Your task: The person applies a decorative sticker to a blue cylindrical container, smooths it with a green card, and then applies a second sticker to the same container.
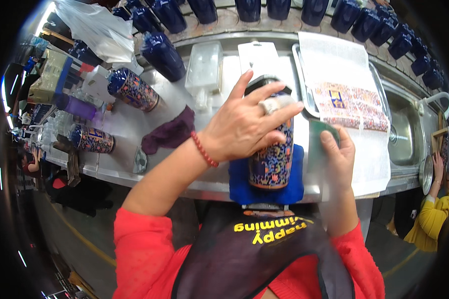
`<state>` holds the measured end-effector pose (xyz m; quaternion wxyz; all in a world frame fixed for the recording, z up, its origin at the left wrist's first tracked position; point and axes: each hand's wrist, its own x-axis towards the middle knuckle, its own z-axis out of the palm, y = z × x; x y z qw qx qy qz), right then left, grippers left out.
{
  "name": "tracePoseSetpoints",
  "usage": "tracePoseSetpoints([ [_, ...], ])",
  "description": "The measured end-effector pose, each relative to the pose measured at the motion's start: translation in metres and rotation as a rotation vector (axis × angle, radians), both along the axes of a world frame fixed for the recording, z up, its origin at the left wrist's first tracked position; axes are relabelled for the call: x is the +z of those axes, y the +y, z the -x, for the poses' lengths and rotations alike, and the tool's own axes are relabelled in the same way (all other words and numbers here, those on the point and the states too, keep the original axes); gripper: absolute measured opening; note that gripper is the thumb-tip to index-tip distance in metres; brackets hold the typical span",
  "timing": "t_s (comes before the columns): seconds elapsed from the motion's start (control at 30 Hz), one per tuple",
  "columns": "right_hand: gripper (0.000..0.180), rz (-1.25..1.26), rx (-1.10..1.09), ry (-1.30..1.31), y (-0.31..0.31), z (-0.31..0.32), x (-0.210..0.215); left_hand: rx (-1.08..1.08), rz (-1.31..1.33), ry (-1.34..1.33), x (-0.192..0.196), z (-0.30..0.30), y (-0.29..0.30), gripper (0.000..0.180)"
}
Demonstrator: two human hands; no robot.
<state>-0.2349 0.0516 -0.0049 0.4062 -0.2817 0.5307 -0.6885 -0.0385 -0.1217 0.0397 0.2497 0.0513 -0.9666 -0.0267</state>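
Blue cloth (239, 182) on the bench (129, 124) lies under a patterned bottle (272, 172). Fingers of the left hand (244, 122) spread over its upper part; whether they grip, I cannot tell. The right hand's (340, 149) fingers pinch a green card (316, 133). Gold characters mark the sheet's (339, 52) blue label (337, 98); yellow lettering (272, 230), the apron (209, 264).

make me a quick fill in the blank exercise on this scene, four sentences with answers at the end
1. The left hand wears a beaded bracelet coloured ____.
2. The right hand pinches a flat piece coloured ____.
3. The cloth around the base of the patterned bottle is ____.
4. The metal sink lies to the ____ of the printed sheet.

Missing words: red; green; blue; right.
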Motion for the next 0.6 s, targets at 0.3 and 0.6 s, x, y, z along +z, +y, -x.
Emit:
tracePoseSetpoints([
  [0.3,0.022,0.125,0.012,0.008,0.026,0.010,-0.014,-0.041,-0.081,0.010,0.007,0.008,-0.010,0.046],
  [0.6,0.022,0.091,0.042,0.034,0.042,-0.001,-0.010,-0.062,-0.077,0.032,-0.004,0.015,0.007,0.034],
])
